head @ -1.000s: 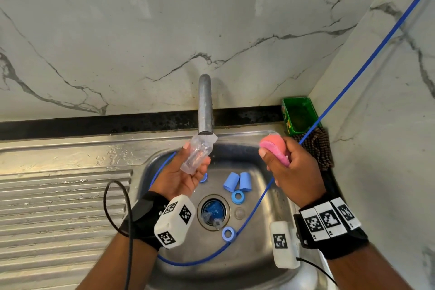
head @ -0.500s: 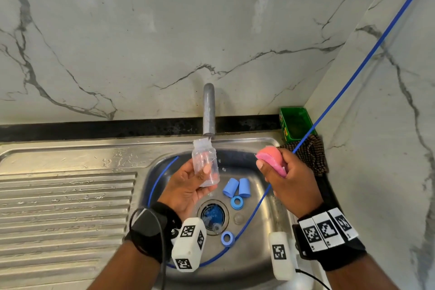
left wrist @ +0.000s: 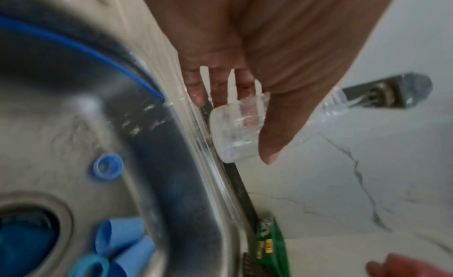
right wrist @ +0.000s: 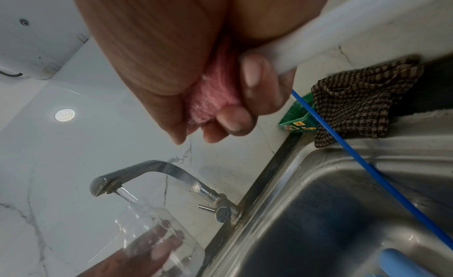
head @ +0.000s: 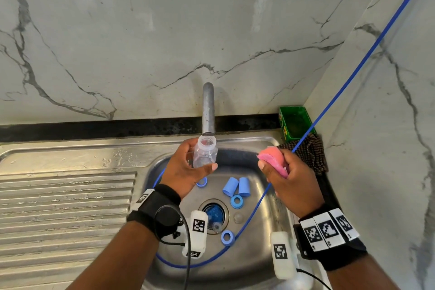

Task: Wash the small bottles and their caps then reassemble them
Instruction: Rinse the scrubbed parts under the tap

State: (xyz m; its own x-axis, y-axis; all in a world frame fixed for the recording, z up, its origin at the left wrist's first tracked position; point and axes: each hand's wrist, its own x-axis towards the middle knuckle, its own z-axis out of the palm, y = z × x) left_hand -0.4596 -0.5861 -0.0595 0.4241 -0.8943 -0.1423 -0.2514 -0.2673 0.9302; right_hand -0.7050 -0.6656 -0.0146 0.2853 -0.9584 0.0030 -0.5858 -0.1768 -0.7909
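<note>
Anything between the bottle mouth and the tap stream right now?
Nothing visible. The left hand holds the clear bottle with its open mouth right under the tap spout; the right wrist view shows water running straight into it. The right hand holds the pink sponge off to the side.

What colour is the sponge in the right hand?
Pink; the sponge shows best in the head view.

Place: a home kitchen, at the sink corner.
Sink: stainless steel basin (head: 263, 153) with ribbed drainboard (head: 66, 200).
Tap: metal spout (head: 208, 110), water running.
Walls: marble-look tiles (head: 141, 42).
Corner: green soap box (head: 295, 122), checked cloth (head: 310, 155).
</note>
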